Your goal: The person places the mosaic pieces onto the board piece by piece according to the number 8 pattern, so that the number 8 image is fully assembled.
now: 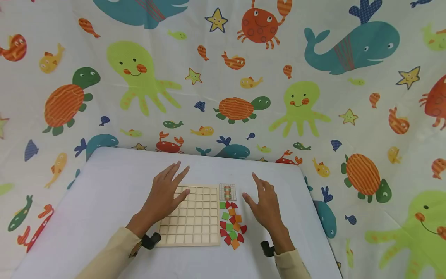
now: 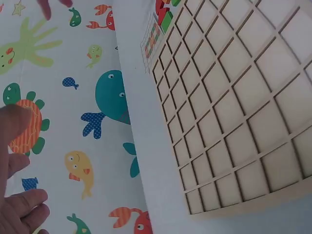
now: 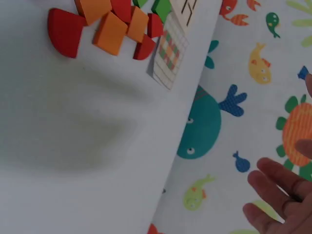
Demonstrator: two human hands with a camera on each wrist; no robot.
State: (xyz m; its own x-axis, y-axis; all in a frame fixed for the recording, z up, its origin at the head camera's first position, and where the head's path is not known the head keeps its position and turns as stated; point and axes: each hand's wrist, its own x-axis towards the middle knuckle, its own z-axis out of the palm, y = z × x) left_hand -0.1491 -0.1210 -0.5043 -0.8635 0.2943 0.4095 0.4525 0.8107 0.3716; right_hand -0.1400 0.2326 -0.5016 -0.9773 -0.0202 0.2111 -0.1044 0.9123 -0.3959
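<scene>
1. Hands, left (image 1: 163,195) and right (image 1: 265,203), are both empty, with the fingers extended and the thumbs held away from them.
2. In the head view, the left hand covers the upper left corner of the board (image 1: 191,217); in the left wrist view, it stands well apart from this board.
3. The right hand is raised above the desk (image 1: 251,257), to the right of the card (image 1: 227,192) and the pieces (image 1: 232,219), apart from both.
4. The board, divided into squares, lies flat on the desk. The card lies just beside its upper right corner.
5. The red, orange and green pieces lie below the card, along the board's right edge; several touch each other.
6. White desk surface extends widely left of the board, and also between the pieces and the right desk edge.
7. Behind the far desk edge hangs the printed cloth (image 1: 214,81).
</scene>
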